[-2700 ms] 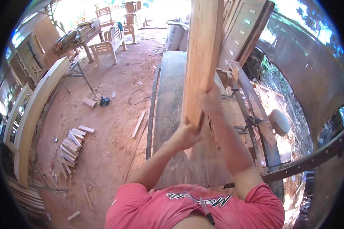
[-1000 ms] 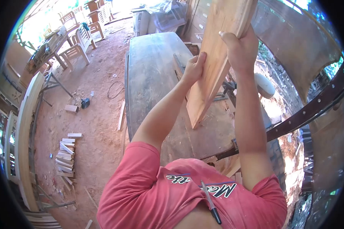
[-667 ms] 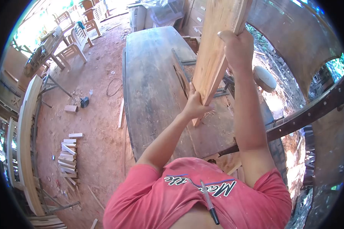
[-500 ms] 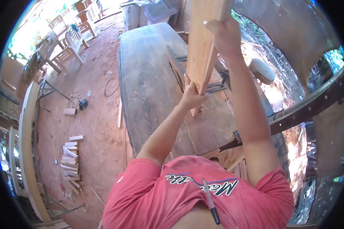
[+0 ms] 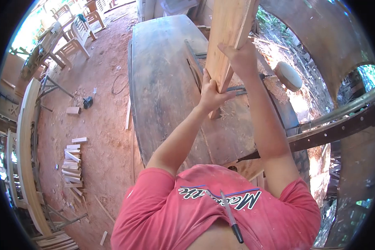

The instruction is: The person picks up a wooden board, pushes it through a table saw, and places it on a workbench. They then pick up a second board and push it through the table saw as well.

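Note:
A long wooden plank rises over the bench, its far end cut off by the top of the view. My left hand is closed around its lower end from the left, fingers on the broad face. Higher up, my right hand grips the right edge, thumb across the face. Under the plank lies a large wooden workbench with a slot in its top, dark metal parts and wood shavings near it. Whether the plank's lower end touches the bench is hard to tell.
Short wood offcuts are piled on the dirt floor at left. Beyond them, long boards rest on metal stands. A curved, riveted dark beam juts in from the right. Wooden chairs stand at the far left.
My right hand has come down the plank, closer to my left hand, which still grips the lower end. The view has shifted slightly, so the floor and bench appear higher.

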Motion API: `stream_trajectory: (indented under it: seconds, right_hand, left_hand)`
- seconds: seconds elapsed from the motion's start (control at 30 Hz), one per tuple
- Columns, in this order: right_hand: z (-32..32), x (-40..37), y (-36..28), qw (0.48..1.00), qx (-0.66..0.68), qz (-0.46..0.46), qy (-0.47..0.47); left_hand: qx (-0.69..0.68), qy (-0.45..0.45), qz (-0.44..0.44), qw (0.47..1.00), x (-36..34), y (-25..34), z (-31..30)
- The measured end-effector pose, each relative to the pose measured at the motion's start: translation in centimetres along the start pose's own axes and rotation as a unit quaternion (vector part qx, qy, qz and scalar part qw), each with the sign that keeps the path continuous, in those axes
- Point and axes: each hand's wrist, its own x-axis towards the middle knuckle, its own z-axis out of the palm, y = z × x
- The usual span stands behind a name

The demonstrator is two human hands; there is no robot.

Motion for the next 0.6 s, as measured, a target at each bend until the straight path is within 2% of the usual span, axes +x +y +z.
stream_trajectory:
  seconds: [0.07, 0.17, 0.27, 0.37, 0.47, 0.57, 0.6]
  right_hand:
    - [0.3, -0.7, 0.7, 0.999, 0.023, 0.021, 0.004]
    - [0.8, -0.7, 1.0, 0.999, 0.002, -0.004, 0.038]
    - [1.2, -0.5, 1.4, 0.999, 0.016, 0.002, 0.038]
    - [1.4, 0.1, 2.0, 0.999, 0.014, -0.011, 0.037]
    - [1.4, 0.6, 2.5, 0.999, -0.013, -0.016, 0.041]
    - [1.5, 0.6, 2.4, 0.999, 0.003, -0.023, 0.049]
    - [1.4, 0.5, 2.0, 0.999, 0.007, -0.012, 0.04]
  left_hand:
    - [-0.025, 0.059, 0.027, 0.998, 0.0, -0.4, 1.4]
    - [-0.061, 0.139, 0.023, 0.988, 0.4, -0.9, 2.8]
    - [-0.076, 0.149, 0.001, 0.986, 0.7, -1.3, 2.6]
    - [-0.007, 0.15, 0.027, 0.988, 1.0, -1.3, 2.2]
    - [-0.041, 0.109, 0.001, 0.993, 1.1, -1.1, 1.9]
    - [-0.064, 0.122, -0.002, 0.99, 1.4, -1.5, 2.2]
    - [-0.03, 0.141, 0.019, 0.989, 1.7, -1.7, 2.4]
